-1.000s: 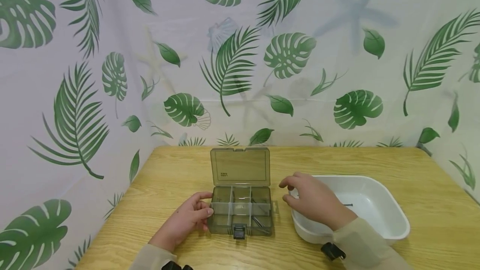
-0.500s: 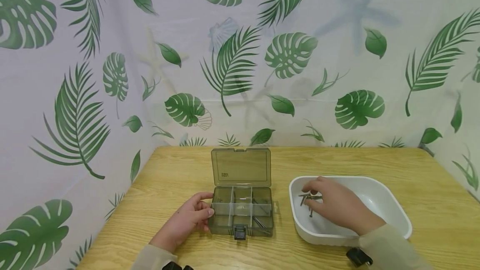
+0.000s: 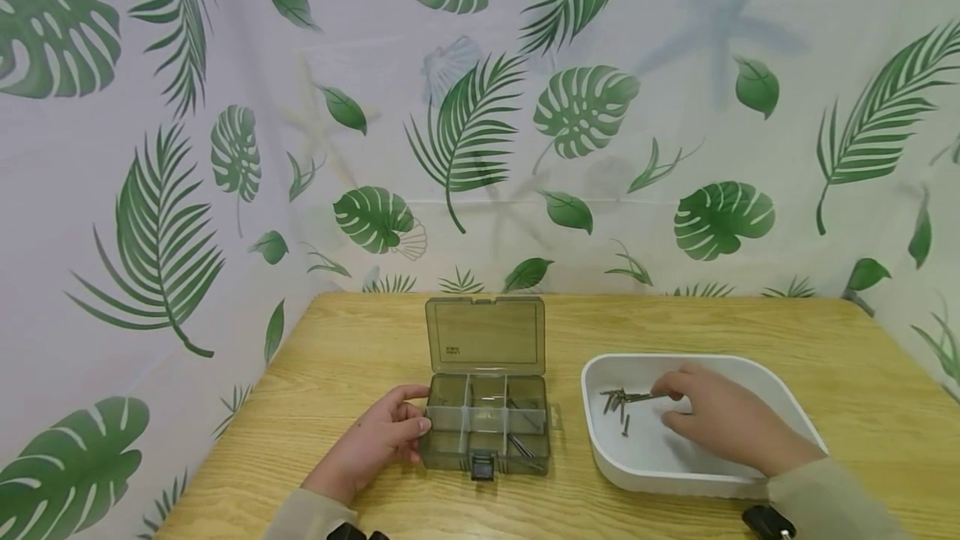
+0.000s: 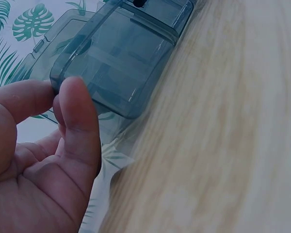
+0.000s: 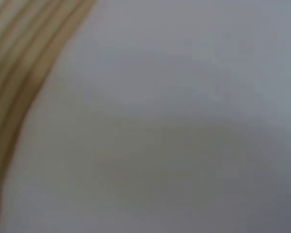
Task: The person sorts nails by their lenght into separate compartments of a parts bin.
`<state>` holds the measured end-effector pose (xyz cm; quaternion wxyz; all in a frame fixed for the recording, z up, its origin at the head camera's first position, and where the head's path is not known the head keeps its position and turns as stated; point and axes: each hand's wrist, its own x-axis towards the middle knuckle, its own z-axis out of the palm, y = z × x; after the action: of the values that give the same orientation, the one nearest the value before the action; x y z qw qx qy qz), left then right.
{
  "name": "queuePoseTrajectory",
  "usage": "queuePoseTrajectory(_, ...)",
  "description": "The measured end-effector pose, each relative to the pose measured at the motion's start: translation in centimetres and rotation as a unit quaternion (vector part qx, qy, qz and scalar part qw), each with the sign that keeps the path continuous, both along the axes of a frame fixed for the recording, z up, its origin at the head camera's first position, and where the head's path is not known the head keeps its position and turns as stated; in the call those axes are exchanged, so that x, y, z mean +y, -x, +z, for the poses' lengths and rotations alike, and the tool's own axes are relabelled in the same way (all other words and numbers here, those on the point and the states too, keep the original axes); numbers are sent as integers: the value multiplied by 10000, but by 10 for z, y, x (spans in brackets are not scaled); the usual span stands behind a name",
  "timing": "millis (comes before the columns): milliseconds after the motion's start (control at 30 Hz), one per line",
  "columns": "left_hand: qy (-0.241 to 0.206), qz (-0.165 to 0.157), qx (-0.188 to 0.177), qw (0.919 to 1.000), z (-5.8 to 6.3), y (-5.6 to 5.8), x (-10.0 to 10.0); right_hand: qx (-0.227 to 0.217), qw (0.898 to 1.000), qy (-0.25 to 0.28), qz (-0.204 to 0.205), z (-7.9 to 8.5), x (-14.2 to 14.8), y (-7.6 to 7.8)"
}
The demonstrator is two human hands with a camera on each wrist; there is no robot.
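A smoky clear compartment box (image 3: 487, 440) stands on the table with its lid (image 3: 486, 336) raised. My left hand (image 3: 382, 436) holds its left side, thumb at the near part and index finger farther back; the left wrist view shows the fingertips at the box's corner. Dark thin screws (image 3: 520, 446) lie in the front right compartment, and others show dimly behind them. My right hand (image 3: 723, 419) is over the white tray (image 3: 603, 469), fingers loosely bent, thumb apart from the index finger. Loose screws (image 3: 618, 400) lie left of its fingertips, one reaching to them.
The wooden table (image 3: 375, 340) ends at a leaf-patterned cloth (image 3: 480, 148) behind and at the sides. The tray's raised rim stands right of the box, with a narrow strip of table between them. The right wrist view is a blurred white surface.
My right hand has moved right, from the tray's left edge to above its middle, uncovering the screws on the left. The left hand stays on the box.
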<state>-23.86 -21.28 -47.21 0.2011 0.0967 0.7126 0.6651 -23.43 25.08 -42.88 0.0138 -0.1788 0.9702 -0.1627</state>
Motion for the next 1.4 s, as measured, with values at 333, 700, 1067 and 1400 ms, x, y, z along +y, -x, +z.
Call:
queuePoseTrajectory(333, -2, 57, 5, 10000, -3, 1, -1, -428, 9989, -164, 47, -11, 18, 0)
queuePoseTrajectory(700, -17, 26, 1, 10000, -3, 0, -1, -708, 9962, -346, -383, -17, 26, 2)
queuePoseTrajectory(1067, 10, 17, 35, 10000, -2, 0, -2, -810, 9961, -314, -157, -20, 28, 0)
queuePoseTrajectory(1400, 2, 10, 53, 10000, -4, 2, -1, -707, 9966, -184, -385, -14, 23, -5)
